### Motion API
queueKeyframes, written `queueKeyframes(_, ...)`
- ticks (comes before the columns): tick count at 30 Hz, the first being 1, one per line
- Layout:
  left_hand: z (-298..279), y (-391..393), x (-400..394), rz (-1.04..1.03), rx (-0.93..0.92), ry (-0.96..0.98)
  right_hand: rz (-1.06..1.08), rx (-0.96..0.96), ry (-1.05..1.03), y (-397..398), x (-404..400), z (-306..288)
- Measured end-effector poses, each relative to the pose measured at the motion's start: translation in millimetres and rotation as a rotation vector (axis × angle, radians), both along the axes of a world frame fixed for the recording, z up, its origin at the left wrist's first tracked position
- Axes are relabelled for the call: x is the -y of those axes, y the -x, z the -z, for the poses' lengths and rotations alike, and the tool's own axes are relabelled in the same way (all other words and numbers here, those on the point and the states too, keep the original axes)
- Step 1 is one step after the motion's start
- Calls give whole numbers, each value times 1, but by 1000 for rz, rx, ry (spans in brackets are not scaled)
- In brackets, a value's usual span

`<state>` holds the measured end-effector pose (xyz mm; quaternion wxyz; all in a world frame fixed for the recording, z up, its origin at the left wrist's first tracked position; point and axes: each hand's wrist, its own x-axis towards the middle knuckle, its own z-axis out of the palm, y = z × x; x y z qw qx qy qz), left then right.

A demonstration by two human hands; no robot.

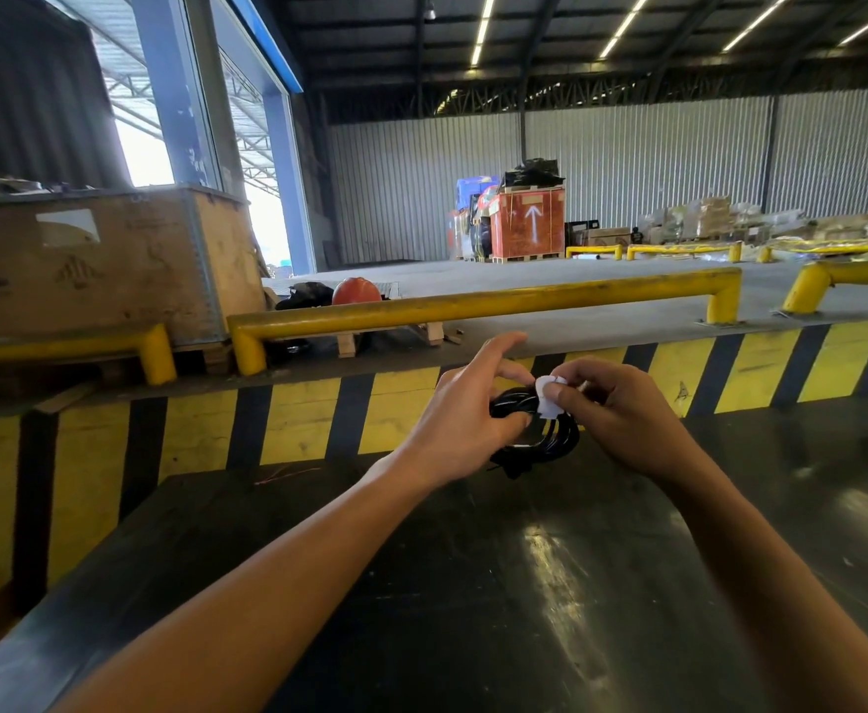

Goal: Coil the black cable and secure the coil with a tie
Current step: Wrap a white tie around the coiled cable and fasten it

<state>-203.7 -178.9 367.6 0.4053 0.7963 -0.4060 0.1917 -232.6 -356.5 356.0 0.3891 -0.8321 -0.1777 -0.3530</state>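
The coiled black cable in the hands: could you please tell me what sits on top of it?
A white tie crosses the top of the coiled black cable, pinched by the right hand; fingers hide its ends.

We note a dark, glossy black tabletop [550, 584], smooth, with pale streaks of reflected ceiling light across its middle. Its far edge runs close to a yellow-and-black striped wall. On the surface near the far left lies a thin reddish wire strand [287, 475], loose and slightly curved. The coiled black cable [534, 440] sits at the far edge of the top; we cannot tell whether it rests on it.
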Motion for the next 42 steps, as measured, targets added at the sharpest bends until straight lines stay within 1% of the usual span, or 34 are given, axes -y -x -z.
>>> queueKeyframes(3, 1, -1, -2, 16, -59, 32, 8, 41, -39, 3, -4, 1)
queueKeyframes(7, 4, -6, -2, 81, -173, -73, 1, 31, -98, 4, -8, 2)
queueKeyframes(9, 6, -7, 0, 105, -159, -53, -16, 27, -158, 5, -11, 3)
queueKeyframes(13, 5, -6, 8, 71, -89, -13, -111, -25, -446, 5, -18, 8)
queueKeyframes(15, 5, -8, 10, 73, -68, -30, -118, -68, -519, 4, -19, 12)
queueKeyframes(17, 9, -12, 8, 74, -59, -43, -98, -100, -474, 4, -19, 14)
queueKeyframes(19, 11, -16, 5, 88, -78, -48, -91, -121, -376, 6, -18, 13)
queueKeyframes(22, 13, -21, 2, 97, -121, -94, -143, -172, -260, 12, -13, 11)
queueKeyframes(25, 12, -20, 4, 99, -129, -139, -134, -155, -231, 13, -10, 11)
queueKeyframes(27, 10, -18, 5, 106, -128, -129, -68, -98, -271, 11, -12, 13)
queueKeyframes(29, 8, -15, 5, 105, -133, -105, -56, -82, -340, 9, -15, 15)
queueKeyframes(31, 6, -12, 4, 105, -131, -99, -124, -135, -414, 10, -15, 16)
queueKeyframes(33, 5, -11, 2, 106, -131, -118, -240, -220, -470, 13, -11, 15)
queueKeyframes(35, 4, -11, -1, 119, -153, -143, -312, -269, -466, 13, -7, 16)
queueKeyframes(37, 6, -11, -3, 130, -187, -154, -343, -274, -465, 13, -6, 19)
queueKeyframes(39, 9, -12, -4, 116, -218, -124, -343, -260, -523, 10, -7, 21)
queueKeyframes(41, 14, -15, -6, 106, -301, -45, -340, -254, -658, 5, -6, 24)
queueKeyframes(42, 18, -17, -7, 113, -398, 5, -345, -267, -740, 2, -4, 27)
